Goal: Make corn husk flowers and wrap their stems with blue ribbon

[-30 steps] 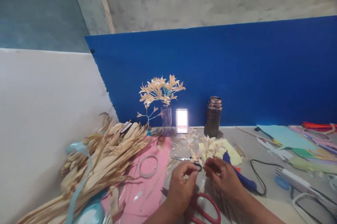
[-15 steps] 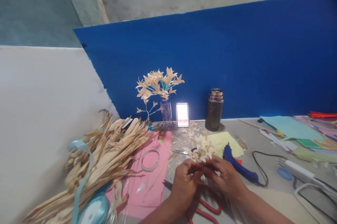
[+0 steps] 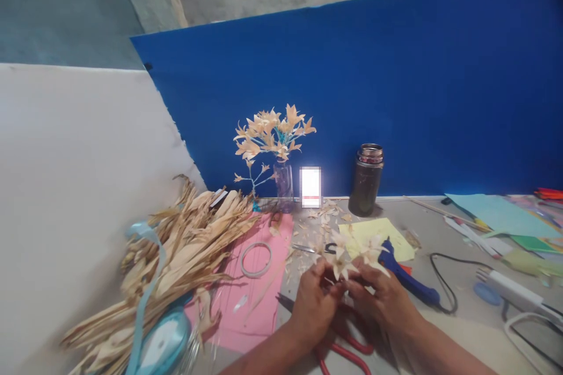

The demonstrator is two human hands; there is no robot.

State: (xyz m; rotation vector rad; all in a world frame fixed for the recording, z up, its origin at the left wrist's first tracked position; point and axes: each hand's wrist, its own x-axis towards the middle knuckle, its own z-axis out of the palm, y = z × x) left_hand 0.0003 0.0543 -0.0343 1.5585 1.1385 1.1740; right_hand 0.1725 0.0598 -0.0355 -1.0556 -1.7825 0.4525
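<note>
Husk pile (image 3: 176, 257) left, glue gun (image 3: 407, 278) right.

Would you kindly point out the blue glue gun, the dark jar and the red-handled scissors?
Blue glue gun (image 3: 407, 277), head view, on its barrel.
Dark jar (image 3: 366, 184), head view, on its side wall.
Red-handled scissors (image 3: 341, 352), head view, on a handle loop.

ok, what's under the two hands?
Red-handled scissors lie on the table under the left hand and right hand; the blades are mostly covered.
</note>
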